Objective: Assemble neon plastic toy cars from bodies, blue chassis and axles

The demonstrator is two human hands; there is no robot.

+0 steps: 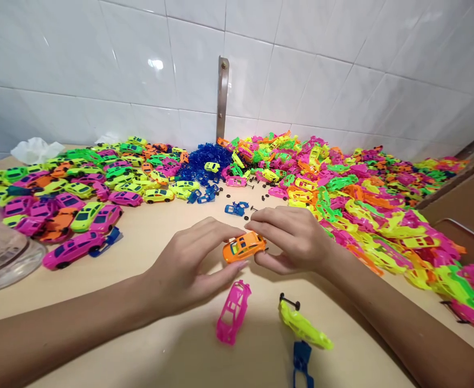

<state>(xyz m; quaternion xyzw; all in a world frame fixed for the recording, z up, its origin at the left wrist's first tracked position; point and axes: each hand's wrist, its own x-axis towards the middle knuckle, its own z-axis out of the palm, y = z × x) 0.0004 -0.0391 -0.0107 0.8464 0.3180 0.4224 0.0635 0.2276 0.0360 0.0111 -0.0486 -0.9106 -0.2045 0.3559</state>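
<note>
Left hand [188, 261] pinches a glossy orange plastic toy car [244, 247] between thumb and fingers, while the right hand [297, 237] closes round its other end. From that car, on the pale tan worktop [167, 347], a hollow bright-pink plastic car shell [232, 313] lies at six o'clock; a yellow plastic car shell [306, 326] and a dark-blue plastic frame [302, 353] lie towards five. Multicoloured toy cars [85, 215] spread at ten o'clock, translucent blue plastic parts [198, 160] heap at eleven, and neon plastic car shells [342, 194] pile at two.
</note>
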